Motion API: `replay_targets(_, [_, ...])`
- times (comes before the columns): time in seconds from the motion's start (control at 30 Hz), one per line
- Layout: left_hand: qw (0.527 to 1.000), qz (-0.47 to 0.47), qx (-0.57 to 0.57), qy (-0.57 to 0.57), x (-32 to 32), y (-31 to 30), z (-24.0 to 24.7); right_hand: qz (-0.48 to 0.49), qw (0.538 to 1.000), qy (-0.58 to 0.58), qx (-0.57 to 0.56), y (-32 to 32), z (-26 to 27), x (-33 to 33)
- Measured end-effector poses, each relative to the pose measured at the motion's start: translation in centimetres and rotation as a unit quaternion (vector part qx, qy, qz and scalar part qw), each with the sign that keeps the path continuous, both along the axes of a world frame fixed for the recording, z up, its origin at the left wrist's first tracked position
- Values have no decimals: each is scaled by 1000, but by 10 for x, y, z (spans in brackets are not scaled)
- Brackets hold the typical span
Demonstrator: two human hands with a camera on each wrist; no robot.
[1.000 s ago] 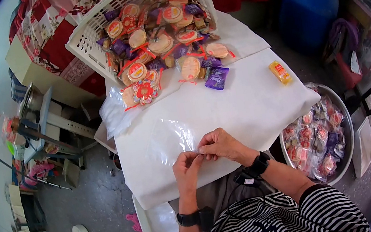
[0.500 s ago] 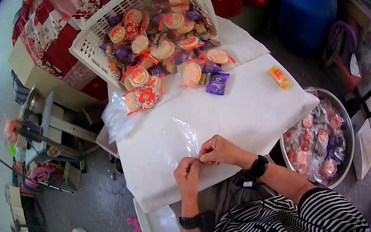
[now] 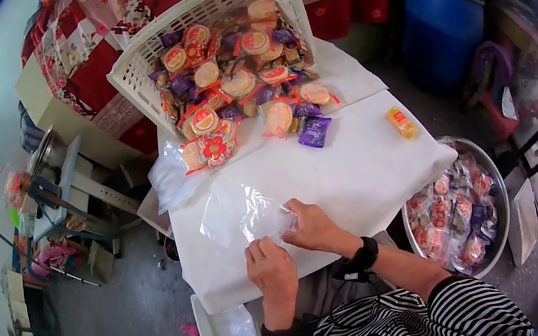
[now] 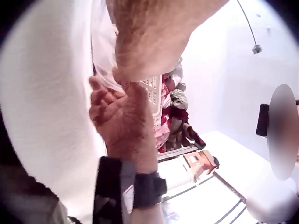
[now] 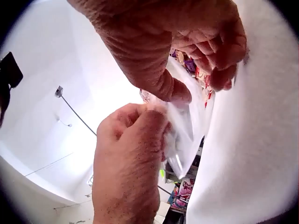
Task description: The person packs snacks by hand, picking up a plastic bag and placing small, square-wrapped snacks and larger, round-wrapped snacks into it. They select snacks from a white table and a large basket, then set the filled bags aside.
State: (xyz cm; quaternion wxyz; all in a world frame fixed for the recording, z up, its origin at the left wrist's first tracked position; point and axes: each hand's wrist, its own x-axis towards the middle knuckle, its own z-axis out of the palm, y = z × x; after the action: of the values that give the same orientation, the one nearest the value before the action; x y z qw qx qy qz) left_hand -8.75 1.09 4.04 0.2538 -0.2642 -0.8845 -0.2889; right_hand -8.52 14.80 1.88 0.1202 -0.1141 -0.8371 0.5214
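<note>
Evidently, the left hand (image 3: 272,270) pinches a thin, clear plastic bag (image 3: 243,215) by its near edge, film spreading just beyond that grip; to its right, the right hand (image 3: 316,229) has thumb and fingers parted, its hold unclear. Steady pinching and gentle spreading should work best.

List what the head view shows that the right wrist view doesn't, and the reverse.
Head, not right wrist: the basin of wrapped packs, the blue barrel and the yellow packet.

Right wrist, not head: a small dark block on a cord, against a pale background.

Both: the left hand, the right hand, the clear bag and the white cloth.
</note>
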Motion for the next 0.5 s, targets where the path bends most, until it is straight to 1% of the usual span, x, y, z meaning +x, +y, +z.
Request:
replay_targets(0.07, [998,-3,-50,-44,1,3,-9,17,995,93,9,5,4,-4])
replay_targets(0.1, [997,-2,-49,-52,0,3,-12,15,995,94,11,11,1,-8])
replay_targets(0.13, [998,-5,-48,-51,-2,1,-17,33,996,58,-53,19,-6,-14])
replay_targets(0.17, [998,15,-42,-53,-5,-4,-22,50,992,22,-118,25,-12,-18])
replay_targets(0.2, [997,35,-36,-54,-8,-7,-23,48,992,24,-116,28,-12,-19])
replay_targets(0.23, [998,32,-35,-52,-11,-9,-23,48,991,5,-121,30,-12,-21])
replay_targets(0.3, [998,58,14,-23,-14,-13,-20,47,991,-14,-124,31,-9,-23])
replay_targets(0.4, [996,81,39,-19,-17,-17,-21,57,994,-7,-88,30,-5,-27])
replay_targets(0.43, [996,80,40,-19,-18,-20,-24,84,994,-26,-70,34,-8,-29])
replay_targets(0.47, [995,67,36,-57,-18,-22,-30,111,991,-45,-52,37,-9,-31])
replay_targets(0.5, [993,54,32,-96,-18,-24,-37,108,992,-45,-50,41,-2,-31])
